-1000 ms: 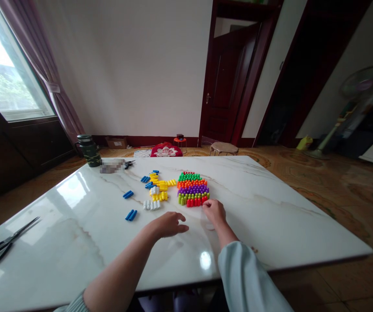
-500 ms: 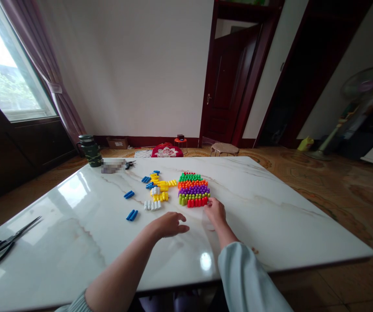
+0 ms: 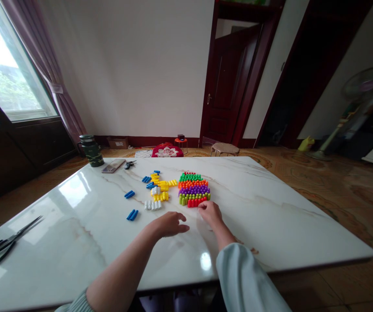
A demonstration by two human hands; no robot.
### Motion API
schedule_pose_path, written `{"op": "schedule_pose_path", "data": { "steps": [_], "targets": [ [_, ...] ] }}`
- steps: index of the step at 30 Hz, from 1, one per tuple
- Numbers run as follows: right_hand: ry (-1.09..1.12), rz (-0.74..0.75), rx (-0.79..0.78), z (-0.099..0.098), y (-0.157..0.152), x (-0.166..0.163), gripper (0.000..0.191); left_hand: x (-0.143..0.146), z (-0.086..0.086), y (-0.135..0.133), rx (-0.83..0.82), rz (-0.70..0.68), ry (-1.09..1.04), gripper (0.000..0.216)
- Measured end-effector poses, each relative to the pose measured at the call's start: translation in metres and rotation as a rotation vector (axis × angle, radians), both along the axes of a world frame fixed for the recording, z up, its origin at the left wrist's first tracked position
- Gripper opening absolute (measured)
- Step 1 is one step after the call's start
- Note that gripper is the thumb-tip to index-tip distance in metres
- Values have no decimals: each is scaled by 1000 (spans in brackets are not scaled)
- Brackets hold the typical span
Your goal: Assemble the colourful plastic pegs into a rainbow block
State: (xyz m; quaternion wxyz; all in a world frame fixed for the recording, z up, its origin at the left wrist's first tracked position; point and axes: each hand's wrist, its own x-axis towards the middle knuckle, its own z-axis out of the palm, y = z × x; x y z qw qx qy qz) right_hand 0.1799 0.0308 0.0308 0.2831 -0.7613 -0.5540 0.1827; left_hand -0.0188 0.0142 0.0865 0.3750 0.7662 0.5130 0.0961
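Note:
A block of standing pegs [image 3: 193, 190] in green, orange, purple, lime and red rows sits mid-table. My right hand [image 3: 209, 212] rests just in front of its red row, fingers curled and touching the nearest red pegs; what the fingertips hold is hidden. My left hand [image 3: 168, 224] lies on the table a little to the left, fingers loosely bent, holding nothing. Loose yellow, white and blue pegs [image 3: 156, 190] lie left of the block, with blue pairs [image 3: 131, 214] further left.
The white marble table [image 3: 271, 212] carries scissors [image 3: 1, 245] at the near left edge, a dark flask [image 3: 91, 150], a phone [image 3: 113, 165] and keys [image 3: 129, 164] at the far left. A stool [image 3: 224, 148], a fan [image 3: 352, 104] and a door stand beyond.
My right hand has slid slightly left along the red row. The left hand has stayed put.

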Motion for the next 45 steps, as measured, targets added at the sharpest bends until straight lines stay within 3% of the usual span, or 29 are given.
{"op": "schedule_pose_path", "data": {
  "steps": [8,14,19,24,31,45],
  "targets": [
    [95,271,80,-14,7,-15,25,-1,-2,1,3,-31,15,32],
    [106,312,88,-21,12,-19,36,-3,-2,2,10,-53,56,36],
    [131,431,25,-12,1,-28,21,0,6,1,87,-213,278,45],
    [-75,638,-149,4,-15,-51,14,3,10,-4,174,-325,390,21],
    [-200,582,-164,7,-23,-72,15,1,11,-5,223,-373,453,12],
    [-220,538,-145,3,-25,-76,16,4,16,-10,267,-373,510,15]
  ]
}}
